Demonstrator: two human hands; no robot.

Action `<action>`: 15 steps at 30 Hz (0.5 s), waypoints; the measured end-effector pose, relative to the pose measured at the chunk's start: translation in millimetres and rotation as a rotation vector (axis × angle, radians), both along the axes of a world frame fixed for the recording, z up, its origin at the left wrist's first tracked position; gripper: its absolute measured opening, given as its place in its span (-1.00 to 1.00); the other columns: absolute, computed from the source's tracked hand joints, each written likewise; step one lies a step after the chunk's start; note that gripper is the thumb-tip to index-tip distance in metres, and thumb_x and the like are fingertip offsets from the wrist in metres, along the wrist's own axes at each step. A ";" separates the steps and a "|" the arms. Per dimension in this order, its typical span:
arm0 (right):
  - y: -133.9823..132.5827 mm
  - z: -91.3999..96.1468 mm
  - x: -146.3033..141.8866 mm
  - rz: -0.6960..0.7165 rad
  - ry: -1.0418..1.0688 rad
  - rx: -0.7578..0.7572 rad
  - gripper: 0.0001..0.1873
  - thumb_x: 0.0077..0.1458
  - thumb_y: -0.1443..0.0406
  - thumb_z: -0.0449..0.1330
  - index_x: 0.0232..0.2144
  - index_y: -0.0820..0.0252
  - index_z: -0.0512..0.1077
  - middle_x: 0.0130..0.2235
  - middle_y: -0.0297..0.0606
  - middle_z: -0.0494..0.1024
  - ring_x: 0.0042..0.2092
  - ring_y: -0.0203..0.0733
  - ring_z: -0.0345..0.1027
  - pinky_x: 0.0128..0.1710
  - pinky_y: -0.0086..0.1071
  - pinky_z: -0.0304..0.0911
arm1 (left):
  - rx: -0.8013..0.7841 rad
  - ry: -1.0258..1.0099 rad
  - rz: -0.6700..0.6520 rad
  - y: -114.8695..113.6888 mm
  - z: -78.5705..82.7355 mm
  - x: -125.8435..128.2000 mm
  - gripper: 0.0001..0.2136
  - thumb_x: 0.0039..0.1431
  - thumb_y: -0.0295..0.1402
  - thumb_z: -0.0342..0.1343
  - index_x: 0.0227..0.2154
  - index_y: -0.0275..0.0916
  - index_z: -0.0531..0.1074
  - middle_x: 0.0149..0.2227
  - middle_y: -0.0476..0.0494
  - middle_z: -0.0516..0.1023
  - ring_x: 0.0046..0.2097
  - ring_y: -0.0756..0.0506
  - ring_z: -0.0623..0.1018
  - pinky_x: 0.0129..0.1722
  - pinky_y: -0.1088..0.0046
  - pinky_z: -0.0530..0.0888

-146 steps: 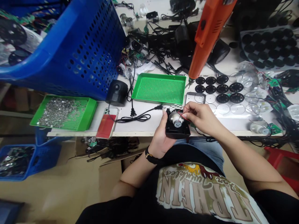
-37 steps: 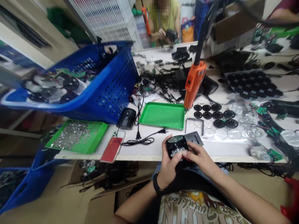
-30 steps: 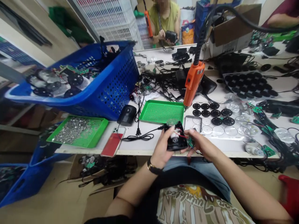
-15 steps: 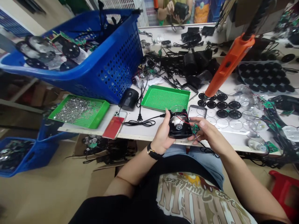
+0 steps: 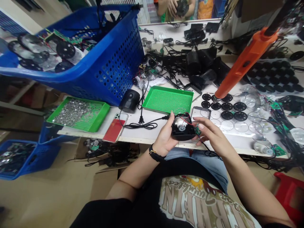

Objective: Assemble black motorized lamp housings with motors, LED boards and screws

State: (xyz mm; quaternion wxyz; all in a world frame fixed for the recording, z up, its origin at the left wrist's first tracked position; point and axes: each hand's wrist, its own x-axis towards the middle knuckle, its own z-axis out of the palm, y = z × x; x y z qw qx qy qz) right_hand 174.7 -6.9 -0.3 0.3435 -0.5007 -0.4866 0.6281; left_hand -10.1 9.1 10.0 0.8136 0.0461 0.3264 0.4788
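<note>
- Black plastic housing (image 5: 184, 135): near side hidden behind the left hand (image 5: 163, 136).
- Green circuit board (image 5: 197, 129): markings too small to read.
- Co-worker's hands (image 5: 171, 5): cut off by the top edge of view.

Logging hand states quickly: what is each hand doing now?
Left hand: closed, holding black plastic housing.
Right hand: partly open at green circuit board, grip unclear.
</note>
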 end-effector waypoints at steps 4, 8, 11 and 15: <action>8.6 -1.1 -3.6 -0.049 -0.284 0.311 -0.58 0.30 0.00 0.19 0.08 0.04 0.51 0.12 -0.16 0.59 -0.03 -0.06 0.54 -0.07 -0.14 0.47 | -0.007 -0.017 -0.012 0.4 -2.2 0.5 -0.55 0.43 -0.04 0.04 0.12 -0.28 0.52 -0.03 -0.23 0.70 0.02 -0.24 0.68 0.20 0.15 0.51; 22.1 -0.6 -9.2 -0.033 -0.400 0.632 -0.84 0.28 0.18 0.25 -0.17 0.09 0.57 -0.04 -0.20 0.64 0.08 -0.05 0.46 0.15 -0.11 0.29 | -0.036 -0.006 -0.013 -0.7 -5.3 2.9 -0.56 0.43 -0.06 0.06 0.03 -0.37 0.56 -0.09 -0.28 0.70 -0.02 -0.22 0.68 0.16 0.21 0.52; 28.4 1.0 -12.7 -0.015 -0.402 0.660 -0.92 0.22 0.24 0.31 -0.31 0.11 0.54 -0.26 -0.28 0.61 -0.14 -0.12 0.46 -0.07 -0.23 0.30 | -0.053 0.003 -0.004 -4.0 -6.6 4.4 -0.58 0.41 -0.08 0.11 -0.02 -0.38 0.58 -0.12 -0.27 0.70 -0.06 -0.20 0.69 0.11 0.26 0.53; 26.4 1.8 -16.0 0.012 -0.316 0.569 -0.93 0.14 0.31 0.35 -0.34 0.13 0.51 -0.35 -0.36 0.59 -0.29 -0.23 0.42 -0.22 -0.34 0.27 | -0.063 0.007 0.015 -9.9 -5.5 6.7 -0.56 0.45 -0.07 0.03 -0.04 -0.39 0.59 -0.15 -0.28 0.70 -0.11 -0.17 0.69 0.07 0.28 0.55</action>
